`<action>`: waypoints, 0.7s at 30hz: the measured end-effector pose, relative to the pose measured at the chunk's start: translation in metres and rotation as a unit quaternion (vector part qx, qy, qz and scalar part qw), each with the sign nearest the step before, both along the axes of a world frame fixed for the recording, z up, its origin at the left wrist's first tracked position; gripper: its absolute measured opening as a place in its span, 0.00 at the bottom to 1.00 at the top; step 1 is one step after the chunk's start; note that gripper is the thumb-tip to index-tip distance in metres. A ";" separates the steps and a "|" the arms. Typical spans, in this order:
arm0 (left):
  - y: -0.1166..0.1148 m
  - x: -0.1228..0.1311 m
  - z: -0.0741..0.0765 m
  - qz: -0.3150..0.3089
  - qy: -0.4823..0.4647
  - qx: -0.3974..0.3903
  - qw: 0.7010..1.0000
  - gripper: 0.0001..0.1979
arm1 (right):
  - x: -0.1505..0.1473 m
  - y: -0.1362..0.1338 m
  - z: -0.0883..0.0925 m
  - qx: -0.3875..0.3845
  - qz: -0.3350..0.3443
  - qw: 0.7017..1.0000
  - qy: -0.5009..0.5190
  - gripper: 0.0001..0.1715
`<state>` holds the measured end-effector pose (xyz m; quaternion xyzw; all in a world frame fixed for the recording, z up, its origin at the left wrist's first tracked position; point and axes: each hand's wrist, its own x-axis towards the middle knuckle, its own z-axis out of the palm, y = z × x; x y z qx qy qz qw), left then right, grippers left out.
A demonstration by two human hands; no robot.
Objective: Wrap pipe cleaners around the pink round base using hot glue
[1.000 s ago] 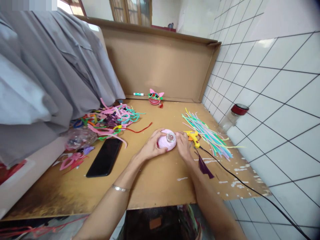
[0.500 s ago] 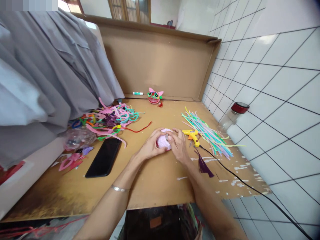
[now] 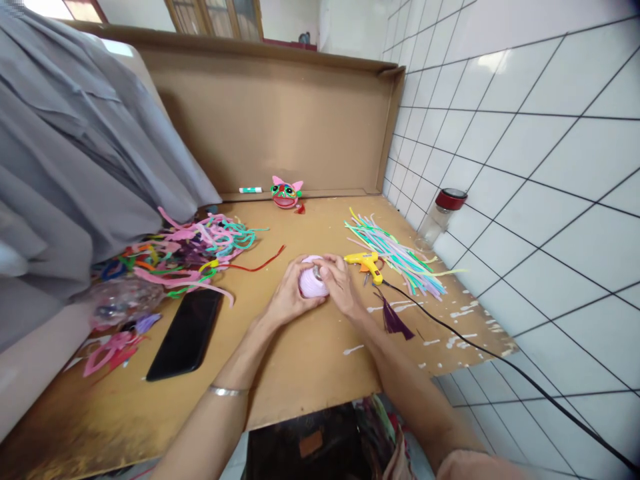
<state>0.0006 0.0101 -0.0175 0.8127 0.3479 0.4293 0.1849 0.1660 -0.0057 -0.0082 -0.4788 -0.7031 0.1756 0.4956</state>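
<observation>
A round lilac ball [image 3: 311, 283], its surface looking like wound fuzzy strands, is held just above the brown tabletop near the middle of the head view. My left hand [image 3: 289, 293] curls around its left side and underside. On the right side my right hand [image 3: 340, 283] grips it, thumb and fingers pressed near a small greyish spot on top. My fingers cover part of the ball. Just right of my right hand lies a yellow hot glue gun [image 3: 367, 263], with a purple tassel [image 3: 396, 320] below it.
Loose colourful pipe cleaners [image 3: 210, 237] heap at left beside a black phone [image 3: 187, 333]. A bundle of pastel pipe cleaners [image 3: 395, 253] lies at right, near a red-lidded jar [image 3: 440, 217]. At the back sit a pink-eared animal head [image 3: 286, 193] and a marker [image 3: 250, 190]. The glue gun's cord [image 3: 465, 343] runs to the right.
The whole view has shifted, so things on the table appear further left. Both hands stay on the lilac ball, and less of its reddish lower left edge shows.
</observation>
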 end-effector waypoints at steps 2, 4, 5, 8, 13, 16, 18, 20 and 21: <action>-0.001 0.002 0.001 0.002 -0.005 0.008 1.000 0.33 | 0.000 0.001 -0.001 -0.003 0.011 1.000 0.017 0.29; -0.001 0.003 0.001 0.014 -0.014 0.017 1.000 0.32 | 0.001 0.002 0.000 0.002 0.008 1.000 0.012 0.28; -0.001 0.003 0.001 0.023 -0.021 0.016 0.999 0.32 | 0.002 0.002 0.002 0.007 -0.006 1.000 0.001 0.27; 0.000 0.003 0.000 0.053 -0.053 -0.021 0.997 0.34 | 0.013 0.003 0.009 0.012 -0.114 0.992 -0.048 0.24; 0.001 0.003 0.000 0.079 -0.101 -0.130 0.983 0.37 | 0.043 0.011 0.014 -0.072 -0.352 0.911 -0.203 0.25; 0.002 0.003 0.003 0.084 -0.114 -0.177 0.974 0.38 | 0.054 0.016 0.010 -0.141 -0.386 0.865 -0.289 0.31; 0.002 0.002 0.006 0.087 -0.124 -0.201 0.968 0.38 | 0.057 0.019 0.005 -0.160 -0.394 0.848 -0.317 0.34; 0.001 0.001 0.009 0.082 -0.134 -0.218 0.963 0.38 | 0.059 0.021 0.001 -0.173 -0.400 0.838 -0.329 0.35; 0.001 0.000 0.011 0.078 -0.139 -0.225 0.961 0.38 | 0.060 0.023 0.000 -0.185 -0.401 0.835 -0.329 0.35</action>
